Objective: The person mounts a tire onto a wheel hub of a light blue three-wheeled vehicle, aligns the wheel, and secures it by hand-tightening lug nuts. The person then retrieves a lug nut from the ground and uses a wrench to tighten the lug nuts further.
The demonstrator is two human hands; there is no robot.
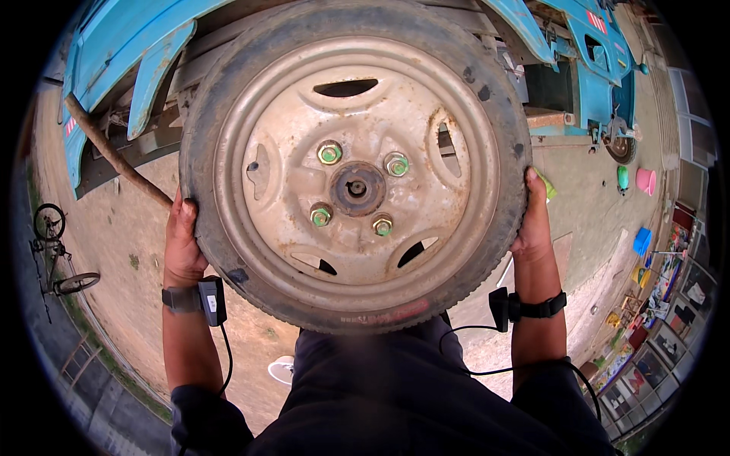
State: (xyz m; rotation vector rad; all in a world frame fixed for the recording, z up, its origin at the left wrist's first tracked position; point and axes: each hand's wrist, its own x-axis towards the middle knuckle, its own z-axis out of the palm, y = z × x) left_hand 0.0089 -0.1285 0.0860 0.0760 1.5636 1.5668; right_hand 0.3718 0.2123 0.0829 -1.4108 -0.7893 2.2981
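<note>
A large wheel with a dusty black tire (220,114) and a beige, rust-speckled steel rim (357,266) fills the upper middle, held face-up in front of me. Four green-tinged nuts (329,152) surround its central hub (357,190). My left hand (184,235) grips the tire's left side and my right hand (532,220) grips its right side; fingers of both are partly hidden behind it. A rusty wooden-looking pole (118,148) slants down behind my left hand. The turquoise body of a vehicle (103,53) is behind the wheel.
Bicycles (67,283) stand at the far left on the ground (251,342). Another wheel (620,150) is at the upper right, near a pink bucket (645,180), a green container (623,179) and a blue bin (641,242). Several assorted items (669,289) line the right edge. My shoe (280,370) shows below.
</note>
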